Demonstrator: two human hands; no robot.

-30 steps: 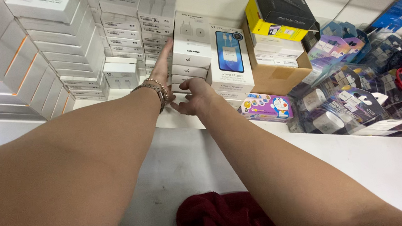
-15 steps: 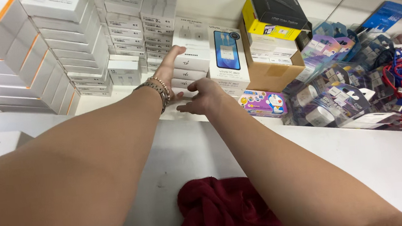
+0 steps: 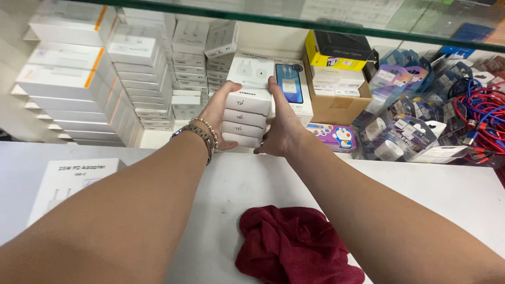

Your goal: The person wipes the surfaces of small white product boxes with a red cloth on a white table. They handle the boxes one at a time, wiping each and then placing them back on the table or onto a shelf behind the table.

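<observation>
There is a single view, taken from the person's head. It looks forward and steeply down along both outstretched forearms, which enter from the bottom edge and fill the lower half, very near the lens. The white surface [image 3: 447, 204] lies just below, close to the camera, and runs away toward the wall. The hands meet near the centre of the picture, farther off, in front of the stacked white boxes [image 3: 78, 96] at the back. A glass shelf [image 3: 327, 23] crosses the top edge, seen from slightly beneath, tilted down to the right.
</observation>
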